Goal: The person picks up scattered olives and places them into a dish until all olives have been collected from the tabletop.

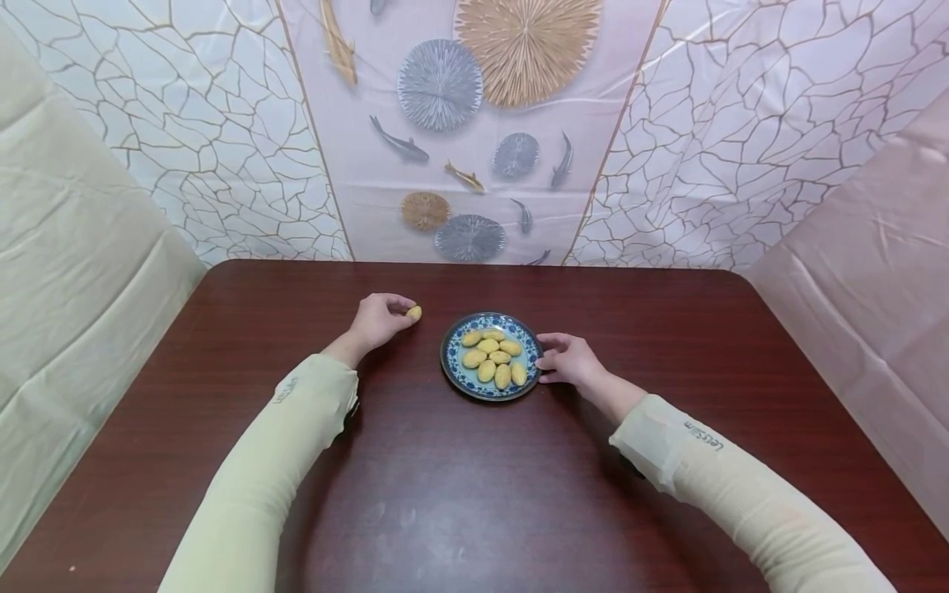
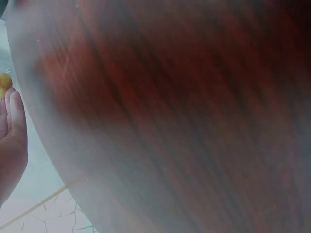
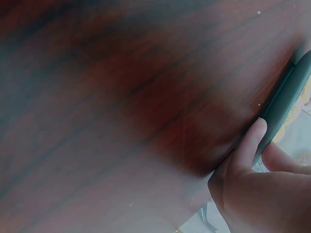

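Left of the plate, my left hand (image 1: 381,319) pinches a small yellow oval piece (image 1: 414,313) between thumb and fingertips, above the table. That yellow piece (image 2: 5,83) also shows at the edge of the left wrist view. A round blue-and-white patterned plate (image 1: 460,380) with a dark rim sits near the table's middle. Several similar yellow pieces (image 1: 487,346) lie on it, their exact kind unclear. At the plate's right edge, my right hand (image 1: 569,360) grips the rim. In the right wrist view, its fingers lie against the plate's dark side (image 3: 284,97).
The dark reddish-brown wooden table (image 1: 445,494) extends around the plate. Behind its far edge hangs a patterned backdrop (image 1: 474,148) with fish and round motifs. Pale cloth walls (image 1: 81,247) stand on both sides.
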